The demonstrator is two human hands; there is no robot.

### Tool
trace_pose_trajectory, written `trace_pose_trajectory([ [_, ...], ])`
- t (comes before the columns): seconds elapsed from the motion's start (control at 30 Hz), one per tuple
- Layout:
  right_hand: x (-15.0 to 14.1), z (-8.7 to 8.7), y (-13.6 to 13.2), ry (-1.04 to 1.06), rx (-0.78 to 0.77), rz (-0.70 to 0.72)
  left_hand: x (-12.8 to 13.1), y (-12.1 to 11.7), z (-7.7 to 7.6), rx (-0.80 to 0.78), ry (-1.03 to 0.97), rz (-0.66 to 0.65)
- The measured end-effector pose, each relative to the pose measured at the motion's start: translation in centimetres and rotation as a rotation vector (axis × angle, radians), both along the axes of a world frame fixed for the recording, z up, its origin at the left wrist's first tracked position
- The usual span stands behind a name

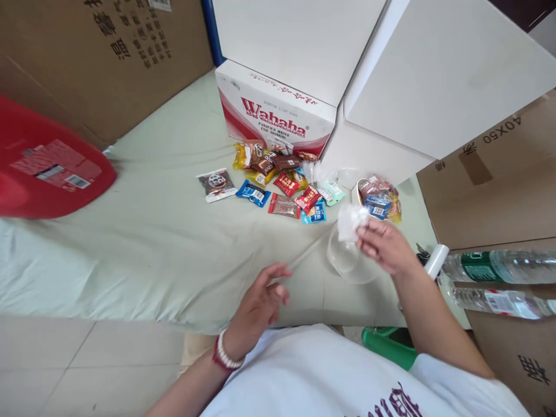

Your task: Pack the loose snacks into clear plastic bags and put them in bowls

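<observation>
My right hand [384,243] pinches a small white tissue [351,222], slightly blurred, between thumb and fingers. Below it, a round clear plastic bowl [347,260] rests on the cloth, partly covered by the hand. My left hand [263,298] hovers over the cloth near its front edge, fingers loosely bent and apart, holding nothing. Farther back lies a pile of wrapped snacks, with a red packet [308,198], a blue packet [253,193] and a brown-and-white packet [217,185] among them. Another group of snack packets [377,205] sits in a container behind my right hand.
A Wahaha water carton [278,113] stands behind the snacks, beside large white boxes [299,40]. At left are a red jug [52,162] and a cardboard box [99,63]. Water bottles [499,266] and a white roll [436,262] lie at right, above a green bin [386,347].
</observation>
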State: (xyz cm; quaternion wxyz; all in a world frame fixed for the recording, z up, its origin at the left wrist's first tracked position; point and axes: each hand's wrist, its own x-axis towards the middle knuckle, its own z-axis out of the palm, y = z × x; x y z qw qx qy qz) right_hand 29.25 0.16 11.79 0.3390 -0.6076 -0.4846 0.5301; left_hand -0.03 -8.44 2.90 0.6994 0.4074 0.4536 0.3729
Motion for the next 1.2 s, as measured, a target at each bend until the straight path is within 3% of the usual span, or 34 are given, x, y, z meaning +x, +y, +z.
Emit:
trace_pose_trajectory([
  [0.07,-2.6,-1.2,-4.2,-0.011,-0.087,0.169,2.4,1.5,0.5,-0.109,-0.165,-0.094],
  [0.13,-4.3,-2.6,-7.4,-0.17,0.009,0.244,4.0,2.3,0.2,-0.166,-0.195,-0.137],
  [0.27,-3.5,-5.3,-10.6,-0.847,0.309,0.062,3.8,2.4,-1.7,-0.115,-0.036,-0.03],
  [0.4,0.6,-7.6,-10.1,-1.3,0.254,0.146,1.4,2.1,-3.3,-0.007,0.113,0.107],
  [0.5,4.1,-8.0,-7.9,-1.412,0.24,0.159,0.3,2.0,-3.5,0.011,0.186,0.135],
  [0.57,5.9,-7.4,-6.6,-1.416,0.268,0.178,0.1,2.0,-3.3,0.069,0.285,0.159],
  [0.67,6.1,-5.5,-5.8,-1.299,0.405,0.144,-0.1,1.8,-3.0,0.298,0.487,0.233],
  [0.77,2.5,-4.0,-6.7,-0.905,0.457,-0.042,0.2,1.3,-3.2,0.601,0.639,0.289],
  [0.83,-1.5,-4.2,-7.4,-0.453,0.253,-0.06,0.5,0.9,-3.6,0.764,0.72,0.294],
  [0.93,-7.3,-6.3,-7.2,0.17,-0.169,0.059,0.9,0.4,-4.2,0.925,0.804,0.263],
  [1.03,-10.3,-8.6,-6.0,0.415,-0.257,-0.03,0.5,0.1,-4.2,0.96,0.729,0.137],
  [1.13,-10.8,-9.4,-5.2,0.393,-0.18,-0.107,0.0,-0.2,-3.4,0.811,0.578,0.023],
  [1.2,-10.8,-9.2,-5.2,0.317,-0.101,-0.095,0.3,-0.3,-2.8,0.658,0.512,0.057],
])
